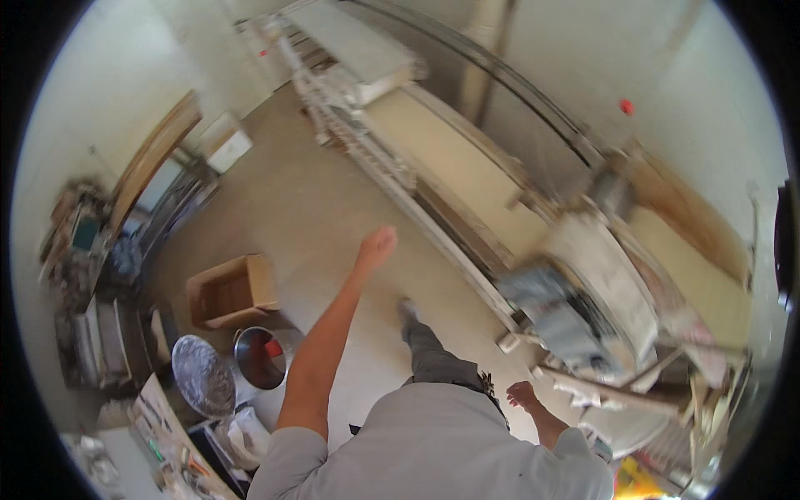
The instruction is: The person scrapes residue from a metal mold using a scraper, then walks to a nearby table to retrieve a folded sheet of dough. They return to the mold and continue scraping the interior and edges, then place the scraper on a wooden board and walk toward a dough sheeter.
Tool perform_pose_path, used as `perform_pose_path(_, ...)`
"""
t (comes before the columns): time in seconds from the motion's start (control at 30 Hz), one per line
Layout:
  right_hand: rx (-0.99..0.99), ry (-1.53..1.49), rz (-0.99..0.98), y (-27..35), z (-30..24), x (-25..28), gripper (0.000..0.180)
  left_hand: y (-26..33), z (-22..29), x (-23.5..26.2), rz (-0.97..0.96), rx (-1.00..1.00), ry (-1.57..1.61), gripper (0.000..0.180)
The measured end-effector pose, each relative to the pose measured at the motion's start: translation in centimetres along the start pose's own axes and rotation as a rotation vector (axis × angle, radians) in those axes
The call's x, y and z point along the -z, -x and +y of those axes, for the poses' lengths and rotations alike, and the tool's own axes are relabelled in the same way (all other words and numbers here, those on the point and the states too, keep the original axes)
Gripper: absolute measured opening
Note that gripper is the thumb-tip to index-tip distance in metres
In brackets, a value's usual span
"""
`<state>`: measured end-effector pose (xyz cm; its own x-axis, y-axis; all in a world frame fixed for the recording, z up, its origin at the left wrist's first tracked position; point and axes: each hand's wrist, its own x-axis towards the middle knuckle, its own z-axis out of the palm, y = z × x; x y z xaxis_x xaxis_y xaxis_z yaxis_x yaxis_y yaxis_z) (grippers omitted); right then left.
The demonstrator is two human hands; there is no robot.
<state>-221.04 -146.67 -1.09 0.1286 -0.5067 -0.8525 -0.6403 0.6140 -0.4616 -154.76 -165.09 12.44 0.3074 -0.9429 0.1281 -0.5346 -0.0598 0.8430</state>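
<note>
Walking beside the long conveyor machine (pixel 467 167), the left hand (pixel 377 247) swung out at frame centre, loosely curled and empty; the right hand (pixel 522 392), lower right, hung empty near the machine's end.

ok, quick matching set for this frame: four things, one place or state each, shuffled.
1. left hand
2. right hand
3. cardboard box
4. metal pot

a. open, on the floor at left
b. raised out in front, holding nothing
c. low, by the long machine
d. round, something red inside

Pairs: 1-b, 2-c, 3-a, 4-d
</note>
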Motion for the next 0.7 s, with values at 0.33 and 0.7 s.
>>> perform_pose_path(0.33, 0.403, 0.018, -0.28, -26.9, -53.0, -22.0, 0.012, 46.3, -19.9, 18.7, 0.743, 1.767, 0.598, 0.032)
perform_pose_path(0.7, 0.655, 0.494, -0.524, -39.3, -93.1, -51.3, 0.027, 32.4, -30.4, 25.7, 0.974, 1.747, 1.172, 0.027)
